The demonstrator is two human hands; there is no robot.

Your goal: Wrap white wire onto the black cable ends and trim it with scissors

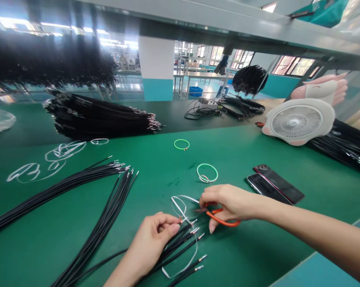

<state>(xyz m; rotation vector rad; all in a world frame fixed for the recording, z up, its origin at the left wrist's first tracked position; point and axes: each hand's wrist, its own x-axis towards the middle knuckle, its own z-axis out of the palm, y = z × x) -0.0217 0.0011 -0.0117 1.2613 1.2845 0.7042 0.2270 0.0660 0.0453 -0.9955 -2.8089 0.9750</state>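
Note:
My left hand (151,239) pinches the end of a black cable (180,225) between thumb and forefinger, just above several more black cables (182,247) with silvery tips. My right hand (227,203) is closed around a pair of scissors (227,221) with orange handles, the blades pointing left toward the pinched end. A thin white strip (194,247) loops under the cable ends and runs up to the right hand. Beyond that hand lie a green and white ring (208,172) and a smaller green ring (181,144).
Black cable bundles (105,207) lie left, with white strip scraps (63,151) behind them. A thick cable stack (102,117) rests at the back. Two phones (275,187) and a white fan (298,121) stand on the right. A metal shelf (227,24) crosses overhead.

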